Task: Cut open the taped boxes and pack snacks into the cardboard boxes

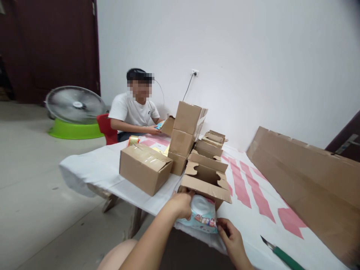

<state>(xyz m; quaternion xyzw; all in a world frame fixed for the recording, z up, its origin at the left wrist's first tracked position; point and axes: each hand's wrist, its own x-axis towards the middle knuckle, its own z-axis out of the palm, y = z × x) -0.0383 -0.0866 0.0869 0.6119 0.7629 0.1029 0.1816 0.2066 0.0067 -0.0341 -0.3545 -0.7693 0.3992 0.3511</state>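
Note:
A light-blue pack of wet wipes [203, 217] with a white lid and printed figures lies at the table's near edge, in front of an open cardboard box [208, 187]. My left hand [182, 204] is closed on the pack's left end, its fingertips partly hidden by the pack and the box flap. At the opposite end, my right hand [231, 238] pinches the lower right corner between thumb and fingers. The box's flaps stand up and fold outward, and its inside is dark.
Taped boxes stand stacked [184, 142], with another closed box [144, 168] to their left. More open boxes [208, 150] line up behind. A green-handled utility knife [281, 255] lies front right. Across the table, a co-worker [133, 108] holds a blue pack and a box. A large cardboard sheet [303, 187] leans right.

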